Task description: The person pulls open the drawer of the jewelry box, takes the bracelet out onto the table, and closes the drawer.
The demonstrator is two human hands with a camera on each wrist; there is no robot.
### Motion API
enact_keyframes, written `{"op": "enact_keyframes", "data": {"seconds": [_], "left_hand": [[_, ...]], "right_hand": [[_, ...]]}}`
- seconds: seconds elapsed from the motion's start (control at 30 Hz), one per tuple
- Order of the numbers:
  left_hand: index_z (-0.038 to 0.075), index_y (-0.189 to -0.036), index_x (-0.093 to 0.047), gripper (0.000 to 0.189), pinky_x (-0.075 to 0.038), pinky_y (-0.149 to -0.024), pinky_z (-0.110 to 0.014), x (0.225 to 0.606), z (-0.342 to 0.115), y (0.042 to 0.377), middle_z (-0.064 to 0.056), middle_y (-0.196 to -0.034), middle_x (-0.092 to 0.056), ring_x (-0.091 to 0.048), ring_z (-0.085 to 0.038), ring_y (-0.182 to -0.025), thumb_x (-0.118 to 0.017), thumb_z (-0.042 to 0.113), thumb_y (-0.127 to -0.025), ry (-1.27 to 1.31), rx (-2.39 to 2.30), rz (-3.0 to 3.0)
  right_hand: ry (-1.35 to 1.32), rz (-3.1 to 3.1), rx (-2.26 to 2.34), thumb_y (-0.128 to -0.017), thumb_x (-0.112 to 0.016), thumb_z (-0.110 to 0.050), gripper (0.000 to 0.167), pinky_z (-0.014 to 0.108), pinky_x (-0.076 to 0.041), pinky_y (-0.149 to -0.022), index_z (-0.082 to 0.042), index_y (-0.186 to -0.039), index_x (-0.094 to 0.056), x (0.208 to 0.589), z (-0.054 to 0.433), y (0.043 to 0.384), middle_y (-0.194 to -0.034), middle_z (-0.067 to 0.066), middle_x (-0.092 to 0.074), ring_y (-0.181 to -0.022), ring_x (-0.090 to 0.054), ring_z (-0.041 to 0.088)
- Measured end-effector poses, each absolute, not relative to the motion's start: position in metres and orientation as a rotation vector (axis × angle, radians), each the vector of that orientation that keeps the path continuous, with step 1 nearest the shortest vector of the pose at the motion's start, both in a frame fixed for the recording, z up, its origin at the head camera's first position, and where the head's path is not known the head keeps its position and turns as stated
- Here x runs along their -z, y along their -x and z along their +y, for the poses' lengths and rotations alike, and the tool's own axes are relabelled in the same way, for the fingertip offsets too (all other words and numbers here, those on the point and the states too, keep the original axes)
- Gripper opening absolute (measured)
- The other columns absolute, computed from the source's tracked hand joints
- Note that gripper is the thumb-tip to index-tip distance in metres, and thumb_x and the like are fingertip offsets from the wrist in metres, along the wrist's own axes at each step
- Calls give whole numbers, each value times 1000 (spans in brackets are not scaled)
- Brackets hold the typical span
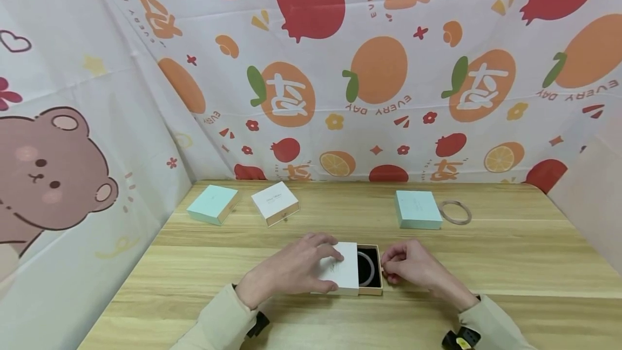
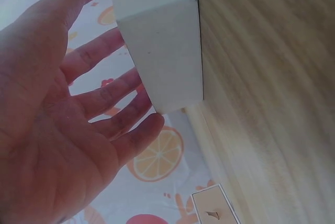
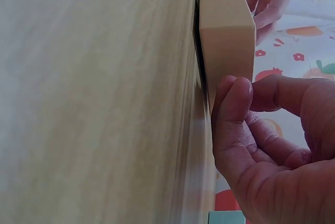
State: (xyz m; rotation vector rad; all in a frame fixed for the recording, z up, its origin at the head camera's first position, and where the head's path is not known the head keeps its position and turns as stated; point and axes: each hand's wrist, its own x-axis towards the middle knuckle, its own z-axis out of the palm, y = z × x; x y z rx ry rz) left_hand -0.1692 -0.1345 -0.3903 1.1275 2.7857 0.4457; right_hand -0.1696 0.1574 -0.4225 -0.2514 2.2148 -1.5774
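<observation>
A white drawer-style gift box point(image 1: 347, 280) lies at the front middle of the table, its tan drawer point(image 1: 370, 291) partly out to the right. Inside the drawer, a pale bangle point(image 1: 370, 269) rests on black lining, its left part hidden under the white sleeve. My left hand point(image 1: 303, 266) holds the sleeve from above, thumb on the near side and fingers toward the far side. At the drawer's right end, my right hand point(image 1: 408, 266) pinches the small pull tab between thumb and forefinger; the fingertips point(image 3: 238, 96) mostly cover the tab.
Toward the back left stand a mint box point(image 1: 214, 203) and another white box point(image 1: 275, 202). A second mint box point(image 1: 419, 208) sits at the back right, with a loose brownish bangle point(image 1: 455, 213) beside it. A fruit-print cloth point(image 1: 330, 118) hangs behind the wooden table point(image 1: 194, 274).
</observation>
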Motion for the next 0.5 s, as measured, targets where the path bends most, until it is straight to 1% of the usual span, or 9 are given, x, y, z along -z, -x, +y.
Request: {"op": "enact_keyframes", "data": {"seconds": [0.5], "left_hand": [[23, -125, -71, 47, -49, -108, -49, 391, -135, 169, -5, -146, -59, -55, -26, -134, -80, 43, -84, -1137, -456, 2790]], "right_hand": [[231, 2200, 1607, -93, -63, 0, 10, 25, -54, -60, 7, -96, -69, 424, 162, 167, -76, 8, -68, -66, -62, 14]]}}
